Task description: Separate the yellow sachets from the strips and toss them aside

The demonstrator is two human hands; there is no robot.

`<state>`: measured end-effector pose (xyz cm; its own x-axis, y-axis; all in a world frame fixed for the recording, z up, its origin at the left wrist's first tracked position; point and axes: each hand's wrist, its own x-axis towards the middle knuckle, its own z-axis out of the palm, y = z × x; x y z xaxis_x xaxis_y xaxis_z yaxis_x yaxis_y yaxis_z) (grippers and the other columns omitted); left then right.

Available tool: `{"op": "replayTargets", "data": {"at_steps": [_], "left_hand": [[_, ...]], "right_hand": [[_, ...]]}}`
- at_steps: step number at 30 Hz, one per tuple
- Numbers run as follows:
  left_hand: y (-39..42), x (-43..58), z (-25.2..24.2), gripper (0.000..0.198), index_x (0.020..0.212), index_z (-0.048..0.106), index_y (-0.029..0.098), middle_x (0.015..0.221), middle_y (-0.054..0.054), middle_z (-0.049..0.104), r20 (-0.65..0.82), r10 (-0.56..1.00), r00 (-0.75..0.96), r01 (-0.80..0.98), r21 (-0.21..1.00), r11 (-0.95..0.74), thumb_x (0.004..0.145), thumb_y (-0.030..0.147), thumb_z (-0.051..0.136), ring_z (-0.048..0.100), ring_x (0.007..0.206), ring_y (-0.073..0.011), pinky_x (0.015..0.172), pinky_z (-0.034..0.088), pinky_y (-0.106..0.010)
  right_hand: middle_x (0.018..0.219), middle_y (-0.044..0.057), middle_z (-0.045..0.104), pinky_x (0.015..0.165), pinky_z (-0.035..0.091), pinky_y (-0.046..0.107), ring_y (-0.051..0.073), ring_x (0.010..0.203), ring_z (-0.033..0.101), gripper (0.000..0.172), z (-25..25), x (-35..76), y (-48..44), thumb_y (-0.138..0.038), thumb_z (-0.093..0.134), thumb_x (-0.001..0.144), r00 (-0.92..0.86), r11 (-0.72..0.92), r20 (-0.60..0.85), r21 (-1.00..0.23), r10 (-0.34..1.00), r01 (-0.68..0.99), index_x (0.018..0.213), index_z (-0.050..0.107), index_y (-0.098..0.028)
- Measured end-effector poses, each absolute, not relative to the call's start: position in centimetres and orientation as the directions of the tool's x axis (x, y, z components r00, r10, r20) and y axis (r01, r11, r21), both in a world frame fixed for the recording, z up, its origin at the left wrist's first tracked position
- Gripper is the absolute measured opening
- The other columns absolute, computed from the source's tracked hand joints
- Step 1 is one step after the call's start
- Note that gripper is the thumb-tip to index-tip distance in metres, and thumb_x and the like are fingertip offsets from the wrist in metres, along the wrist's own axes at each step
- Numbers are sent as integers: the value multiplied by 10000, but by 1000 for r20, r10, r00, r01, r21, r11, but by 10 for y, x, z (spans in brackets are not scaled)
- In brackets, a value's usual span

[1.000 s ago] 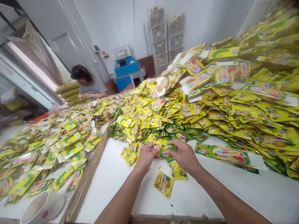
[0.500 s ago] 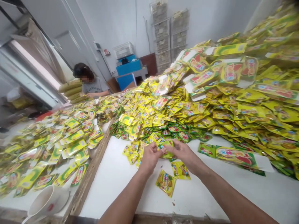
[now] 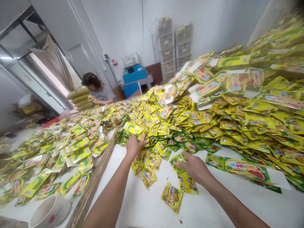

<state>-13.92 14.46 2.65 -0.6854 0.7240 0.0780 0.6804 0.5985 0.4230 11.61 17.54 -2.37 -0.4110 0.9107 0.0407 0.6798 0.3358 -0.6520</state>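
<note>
My right hand (image 3: 195,167) is closed on a green sachet (image 3: 179,162) with watermelon pictures, low over the white tabletop. My left hand (image 3: 134,147) reaches to the near edge of the heap, thumb apart from the fingers, at a yellow-green flat carton (image 3: 133,128). Its fingertips are partly hidden, so a firm hold on the carton does not show. Between my hands lie several yellow pineapple sachets (image 3: 148,176). Another yellow sachet (image 3: 172,197) rests closer to me, and one more (image 3: 187,183) sits just under my right hand.
A large heap of sachets (image 3: 190,122) rises at the back and right. Left of a wooden strip (image 3: 99,177) cartons (image 3: 78,148) are spread, with a white mug (image 3: 48,211) in front. A flat watermelon carton (image 3: 247,169) lies right. Another person (image 3: 101,93) sits at the far end.
My hands have come apart: the left has gone left and away to the carton, while the right has lowered slightly rightward with the green sachet. The view has shifted a little.
</note>
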Motion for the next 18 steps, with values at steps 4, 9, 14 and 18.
{"op": "replayTargets", "data": {"at_steps": [4, 9, 14, 18], "left_hand": [[129, -126, 12, 595, 1130, 548, 176, 1067, -142, 643, 124, 842, -526, 769, 493, 408, 605, 394, 722, 551, 1046, -322, 815, 396, -355], [96, -79, -3, 399, 1122, 613, 206, 896, -66, 660, 173, 955, -241, 859, 496, 127, 726, 224, 568, 587, 864, -232, 773, 414, -319], [86, -64, -5, 251, 910, 690, 180, 848, -67, 665, 93, 941, -324, 551, 827, 109, 730, 336, 611, 591, 780, -208, 731, 445, -308], [82, -68, -7, 345, 917, 669, 154, 915, -85, 677, -79, 935, -345, 186, 971, 151, 696, 419, 658, 610, 804, -220, 709, 476, -306]], "right_hand": [[893, 107, 672, 756, 463, 385, 274, 876, 604, 239, -22, 115, 177, -408, 545, 772, -330, 445, 301, -659, 895, 606, 866, 612, -198], [1177, 89, 616, 770, 518, 334, 217, 974, 614, 442, -8, 107, 169, -429, 559, 788, -431, 361, 231, -899, 872, 249, 1186, 555, -235], [1248, 101, 585, 880, 494, 377, 236, 1063, 594, 519, -6, 112, 169, -353, 600, 767, -467, 352, 190, -890, 863, 288, 1263, 526, -220], [1174, 77, 634, 793, 533, 334, 227, 994, 629, 494, -8, 115, 170, -376, 625, 748, -505, 206, 99, -965, 857, 161, 1214, 566, -223]]}}
